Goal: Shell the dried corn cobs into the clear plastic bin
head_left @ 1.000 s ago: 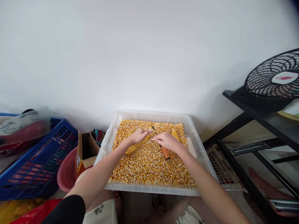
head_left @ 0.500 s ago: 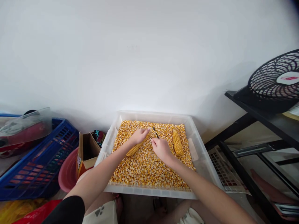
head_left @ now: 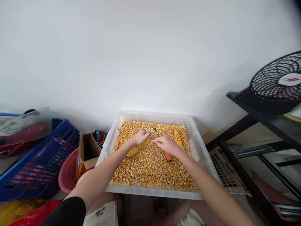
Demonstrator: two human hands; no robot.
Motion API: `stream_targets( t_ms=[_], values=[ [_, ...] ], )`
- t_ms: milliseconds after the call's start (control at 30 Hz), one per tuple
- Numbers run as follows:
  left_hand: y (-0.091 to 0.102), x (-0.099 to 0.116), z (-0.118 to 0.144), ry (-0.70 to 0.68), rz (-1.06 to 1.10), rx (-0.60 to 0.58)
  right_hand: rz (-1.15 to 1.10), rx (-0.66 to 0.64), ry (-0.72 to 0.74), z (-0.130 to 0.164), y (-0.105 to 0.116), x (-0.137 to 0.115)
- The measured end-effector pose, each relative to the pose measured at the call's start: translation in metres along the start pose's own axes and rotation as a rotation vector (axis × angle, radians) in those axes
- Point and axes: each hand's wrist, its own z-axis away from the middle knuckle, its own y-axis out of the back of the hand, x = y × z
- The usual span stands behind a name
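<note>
Right hand (head_left: 167,144) shifted right, gripping tool (head_left: 167,155); left hand (head_left: 140,137) clasps cob (head_left: 136,148).

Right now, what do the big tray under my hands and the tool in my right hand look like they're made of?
The shallow translucent white tray looks like matte plastic: the kernels show dimly through its walls. The tool has an orange handle, probably plastic, and a thin dark tip, perhaps metal; it is too small to tell.

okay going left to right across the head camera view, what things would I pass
Blue crate → pink basin → cardboard box → left hand on a corn cob → right hand with an orange-handled tool → second corn cob → black fan.
</note>
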Motion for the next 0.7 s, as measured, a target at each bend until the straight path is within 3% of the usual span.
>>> stream_targets(
  t_ms=[533,700],
  values=[
    [-0.004,0.004,0.001,0.002,-0.064,-0.158,-0.243,-0.185,-0.051,0.001,0.015,0.008],
    [-0.007,0.010,0.004,-0.073,-0.085,-0.259,-0.345,-0.309,-0.086,0.002,0.020,0.008]
  ],
)
